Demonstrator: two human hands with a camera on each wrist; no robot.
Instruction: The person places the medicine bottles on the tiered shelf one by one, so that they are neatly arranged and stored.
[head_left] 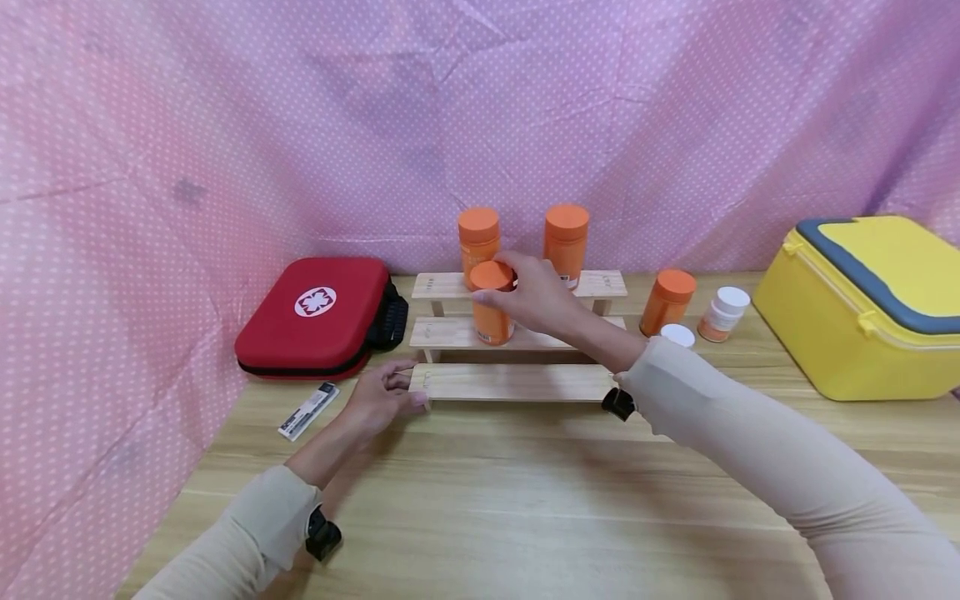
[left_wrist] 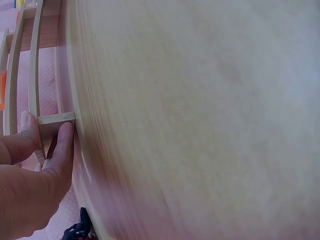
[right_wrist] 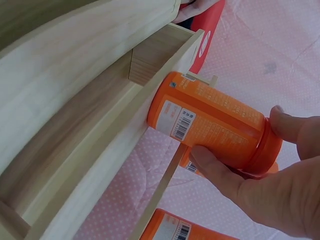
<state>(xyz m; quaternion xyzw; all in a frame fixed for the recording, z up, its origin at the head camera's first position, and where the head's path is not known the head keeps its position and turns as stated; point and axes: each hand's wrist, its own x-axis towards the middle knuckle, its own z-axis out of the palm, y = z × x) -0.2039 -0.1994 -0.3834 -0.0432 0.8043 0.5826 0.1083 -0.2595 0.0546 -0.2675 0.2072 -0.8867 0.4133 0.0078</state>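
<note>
A three-step wooden rack (head_left: 517, 382) stands on the table. My left hand (head_left: 378, 398) grips the left end of its lowest step; in the left wrist view, thumb and fingers (left_wrist: 62, 150) pinch around the board and its leg. My right hand (head_left: 540, 293) holds an orange bottle (head_left: 492, 325) near its orange cap, upright on or just over the middle step. In the right wrist view, the base of that bottle (right_wrist: 210, 120) meets the step's board. Behind, on the top step, stand two more orange bottles (head_left: 480, 237), (head_left: 567, 242), partly hidden by my right hand and the held bottle.
Right of the rack stand another orange bottle (head_left: 667, 302), a white-capped bottle (head_left: 723, 314) and a white cap (head_left: 678, 335) partly behind my sleeve. A yellow box (head_left: 862, 333) is farther right. At left lie a red first-aid case (head_left: 315, 312) and a small white packet (head_left: 308, 411).
</note>
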